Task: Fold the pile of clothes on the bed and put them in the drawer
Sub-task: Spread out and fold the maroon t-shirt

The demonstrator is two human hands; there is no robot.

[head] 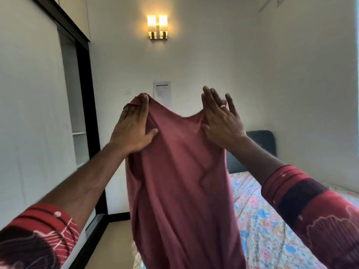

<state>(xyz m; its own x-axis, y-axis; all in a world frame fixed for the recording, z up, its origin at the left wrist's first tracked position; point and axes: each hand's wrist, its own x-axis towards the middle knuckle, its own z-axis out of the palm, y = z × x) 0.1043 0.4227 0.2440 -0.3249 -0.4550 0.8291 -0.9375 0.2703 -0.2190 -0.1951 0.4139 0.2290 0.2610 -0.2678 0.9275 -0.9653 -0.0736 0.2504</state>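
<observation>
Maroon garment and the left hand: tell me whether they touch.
Touching. The head view shows the left hand gripping the maroon garment at its top corner, thumb pressed on the cloth, fingers curled over the bunched edge.

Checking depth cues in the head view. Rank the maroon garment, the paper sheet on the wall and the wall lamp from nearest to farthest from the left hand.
1. Maroon garment: gripped by the left hand at its top corner.
2. Paper sheet: on the far wall, up and right of that hand.
3. Wall lamp: same wall, much higher.
</observation>
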